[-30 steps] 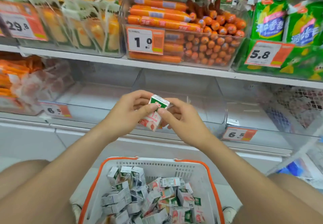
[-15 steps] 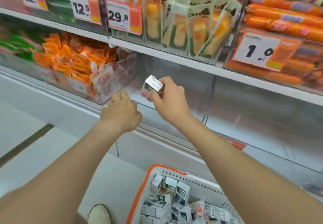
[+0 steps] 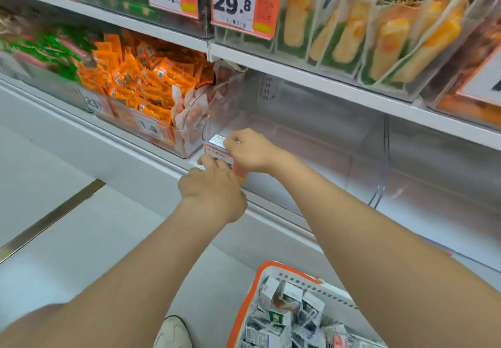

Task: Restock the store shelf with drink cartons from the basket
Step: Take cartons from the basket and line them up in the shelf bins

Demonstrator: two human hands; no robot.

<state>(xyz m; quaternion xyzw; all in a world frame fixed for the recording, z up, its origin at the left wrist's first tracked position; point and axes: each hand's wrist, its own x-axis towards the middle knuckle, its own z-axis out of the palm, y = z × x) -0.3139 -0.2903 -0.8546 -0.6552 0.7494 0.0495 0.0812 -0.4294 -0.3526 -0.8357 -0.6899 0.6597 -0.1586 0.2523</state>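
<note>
Nearest the person, the basket (image 3: 284, 266) stood on the floor beside a white shoe (image 3: 173, 332), heaped with small drink cartons (image 3: 284, 318), so by the look of it nearly all the restocking was still to do.

Above it, the left grip (image 3: 214, 187) had come forward to the front edge of the lower shelf (image 3: 162, 162). Its fingertips reached the left edge of the orange price tag (image 3: 240, 174). The knuckles faced the camera, so I cannot tell whether it held anything.

Just beyond the tag, the right grip (image 3: 249, 149) was curled closed around one carton (image 3: 218, 139), of which only the white top showed past the fingers. Half a second earlier that carton had been held in the air in front of the shelf. It had since been brought down to the front left corner of the clear bin (image 3: 298, 130), directly behind the tag. It looked very close to being set down, though whether it touched the bin's floor could not be seen.

The rest of that bin showed no other cartons, so this was probably the first to go in. Orange snack packets (image 3: 141, 76) filled the neighbouring bin to the left.
</note>
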